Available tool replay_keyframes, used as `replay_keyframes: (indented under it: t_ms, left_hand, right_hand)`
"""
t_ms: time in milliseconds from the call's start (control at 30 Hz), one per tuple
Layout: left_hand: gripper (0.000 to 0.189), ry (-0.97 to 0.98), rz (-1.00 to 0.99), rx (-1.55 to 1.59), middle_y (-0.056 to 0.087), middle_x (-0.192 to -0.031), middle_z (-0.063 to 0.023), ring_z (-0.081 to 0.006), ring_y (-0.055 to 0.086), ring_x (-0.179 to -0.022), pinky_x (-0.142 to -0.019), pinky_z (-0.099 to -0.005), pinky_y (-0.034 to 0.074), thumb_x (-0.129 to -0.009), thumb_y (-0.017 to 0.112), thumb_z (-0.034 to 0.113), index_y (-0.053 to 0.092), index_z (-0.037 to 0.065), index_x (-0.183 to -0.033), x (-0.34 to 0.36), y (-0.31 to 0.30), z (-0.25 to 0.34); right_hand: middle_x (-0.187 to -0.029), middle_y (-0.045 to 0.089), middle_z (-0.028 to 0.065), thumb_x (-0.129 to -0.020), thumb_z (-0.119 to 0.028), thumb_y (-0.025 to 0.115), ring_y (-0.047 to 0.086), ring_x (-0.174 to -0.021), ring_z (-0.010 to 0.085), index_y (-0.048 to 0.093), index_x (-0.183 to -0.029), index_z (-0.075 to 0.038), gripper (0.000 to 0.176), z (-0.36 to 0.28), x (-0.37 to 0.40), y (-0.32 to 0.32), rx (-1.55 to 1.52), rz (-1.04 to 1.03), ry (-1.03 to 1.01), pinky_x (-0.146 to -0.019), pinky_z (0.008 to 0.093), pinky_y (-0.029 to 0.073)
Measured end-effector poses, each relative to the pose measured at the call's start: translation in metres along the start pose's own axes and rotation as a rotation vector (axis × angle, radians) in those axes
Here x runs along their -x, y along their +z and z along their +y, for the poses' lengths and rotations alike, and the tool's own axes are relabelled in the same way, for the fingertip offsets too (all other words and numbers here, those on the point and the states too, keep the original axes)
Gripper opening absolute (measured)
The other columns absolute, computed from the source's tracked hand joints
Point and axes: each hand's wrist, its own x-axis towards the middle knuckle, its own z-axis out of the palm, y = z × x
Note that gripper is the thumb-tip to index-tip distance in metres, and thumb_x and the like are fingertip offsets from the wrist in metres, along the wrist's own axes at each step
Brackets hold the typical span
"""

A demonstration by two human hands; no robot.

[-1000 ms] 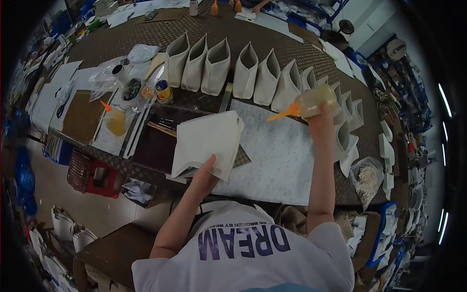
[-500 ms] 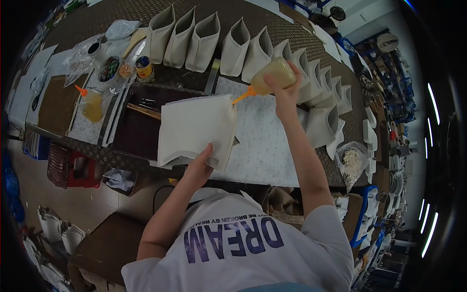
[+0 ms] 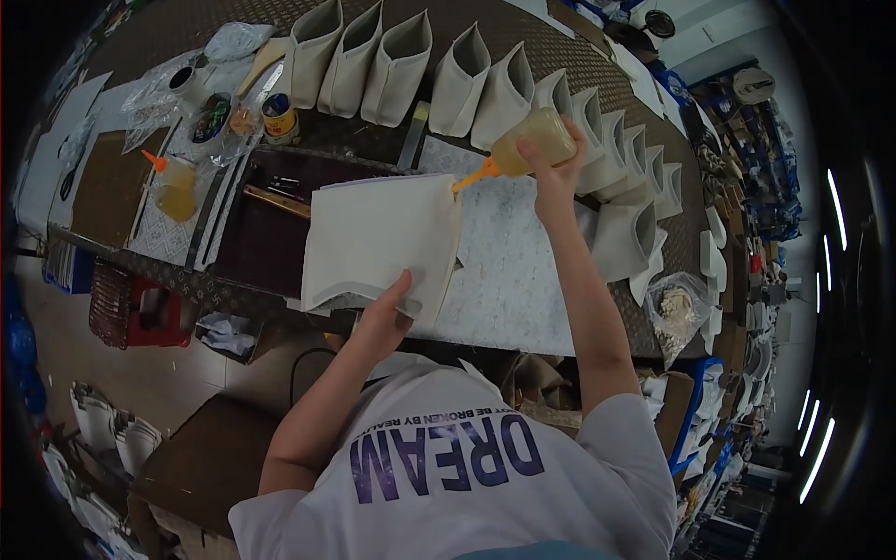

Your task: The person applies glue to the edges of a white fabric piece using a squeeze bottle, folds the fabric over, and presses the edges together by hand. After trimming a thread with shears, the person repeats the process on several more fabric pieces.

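Note:
My right hand [image 3: 557,168] is wrapped round a squeeze bottle [image 3: 534,143] of yellowish liquid, tilted so its orange nozzle points down to the left. The nozzle's tip is right at the upper right corner of a cream-coloured flat piece [image 3: 378,238], made of layered sheets. At that piece's lower right edge, my left hand [image 3: 385,317] grips it, thumb on top and fingers hidden beneath. A curved cut-out runs along its lower side. Under and to the right of it lies a pale grey patterned board [image 3: 509,280].
Several cream open-topped pouches [image 3: 399,79] stand in a row along the back and right. Left are a second glue-type bottle [image 3: 175,191], a tin [image 3: 279,119], a dark red mat [image 3: 252,224] and a wooden-handled tool [image 3: 277,201]. A plastic bag of scraps [image 3: 676,313] sits at right.
The bottle and my right hand have shifted slightly right, with the nozzle tip staying at the piece's corner edge. My left hand keeps its grip on the piece.

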Motion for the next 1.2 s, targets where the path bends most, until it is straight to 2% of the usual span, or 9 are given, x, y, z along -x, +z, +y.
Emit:
replay_keyframes:
  t_ms: [100, 300, 500, 700, 800, 900, 1033, 1200]
  left_hand:
    - [0.047, -0.002, 0.010, 0.034, 0.052, -0.126, 0.0002, -0.0153, 0.048, -0.116, -0.099, -0.0320, 0.037, -0.091, 0.058, 0.037, 0.045, 0.011, -0.129, 0.002, 0.002, 0.001]
    - [0.046, -0.022, 0.044, 0.031, 0.053, -0.123, -0.0007, -0.0158, 0.050, -0.115, -0.098, -0.0323, 0.039, -0.091, 0.057, 0.037, 0.047, 0.011, -0.127, 0.001, 0.001, 0.000]
    - [0.043, -0.006, 0.030, 0.060, 0.053, -0.123, -0.0003, -0.0159, 0.051, -0.114, -0.097, -0.0320, 0.040, -0.091, 0.057, 0.036, 0.048, 0.011, -0.126, 0.000, 0.005, 0.000]
    - [0.042, 0.006, 0.017, 0.066, 0.054, -0.122, 0.0006, -0.0152, 0.051, -0.114, -0.097, -0.0311, 0.040, -0.091, 0.057, 0.035, 0.048, 0.012, -0.125, -0.001, 0.013, 0.005]
    - [0.041, 0.017, 0.001, 0.078, 0.054, -0.122, 0.0005, -0.0144, 0.051, -0.113, -0.098, -0.0298, 0.038, -0.092, 0.055, 0.036, 0.048, 0.011, -0.124, 0.000, 0.022, 0.009]
    - [0.041, 0.029, 0.034, 0.079, 0.053, -0.122, 0.0000, -0.0144, 0.050, -0.113, -0.099, -0.0296, 0.037, -0.093, 0.054, 0.036, 0.048, 0.009, -0.124, -0.002, 0.029, 0.010]
    - [0.043, 0.044, 0.036, 0.054, 0.053, -0.122, -0.0005, -0.0157, 0.051, -0.113, -0.097, -0.0311, 0.040, -0.093, 0.053, 0.038, 0.047, 0.010, -0.125, -0.008, 0.029, 0.009]
    - [0.045, 0.065, -0.079, 0.045, 0.051, -0.124, -0.0020, -0.0164, 0.049, -0.115, -0.099, -0.0318, 0.038, -0.095, 0.049, 0.038, 0.044, 0.007, -0.128, -0.013, 0.031, 0.008]
  right_hand:
    - [-0.118, 0.046, 0.0097, -0.072, -0.015, 0.079, 0.051, -0.107, 0.0185, 0.030, -0.129, -0.007, 0.075, 0.003, 0.002, -0.004, -0.015, 0.010, 0.048, -0.088, 0.0323, 0.047]
    - [-0.116, 0.048, 0.0103, -0.070, -0.020, 0.080, 0.055, -0.102, 0.0219, 0.029, -0.128, -0.009, 0.077, 0.009, -0.002, -0.008, -0.014, 0.108, 0.244, -0.072, 0.0387, 0.054]
    - [-0.115, 0.049, 0.0112, -0.069, -0.023, 0.080, 0.057, -0.100, 0.0238, 0.031, -0.124, -0.009, 0.076, 0.017, -0.004, -0.017, 0.014, 0.124, 0.387, -0.067, 0.0433, 0.056]
    - [-0.115, 0.049, 0.0104, -0.070, -0.025, 0.079, 0.059, -0.097, 0.0250, 0.032, -0.123, -0.009, 0.072, 0.018, 0.023, -0.024, -0.069, 0.188, 0.471, -0.067, 0.0440, 0.056]
    - [-0.115, 0.049, 0.0098, -0.071, -0.025, 0.079, 0.058, -0.100, 0.0249, 0.033, -0.122, -0.010, 0.070, 0.016, 0.038, -0.034, -0.149, 0.098, 0.515, -0.068, 0.0453, 0.056]
    - [-0.115, 0.049, 0.0096, -0.071, -0.024, 0.079, 0.056, -0.103, 0.0241, 0.033, -0.122, -0.010, 0.070, 0.015, 0.058, -0.035, -0.161, 0.205, 0.518, -0.070, 0.0438, 0.055]
    - [-0.116, 0.048, 0.0090, -0.071, -0.022, 0.079, 0.054, -0.104, 0.0227, 0.032, -0.125, -0.010, 0.072, 0.003, 0.084, -0.035, -0.166, 0.242, 0.468, -0.072, 0.0427, 0.054]
    - [-0.116, 0.048, 0.0084, -0.071, -0.019, 0.079, 0.054, -0.103, 0.0213, 0.030, -0.129, -0.008, 0.076, -0.027, 0.114, -0.023, -0.141, 0.238, 0.388, -0.075, 0.0398, 0.053]
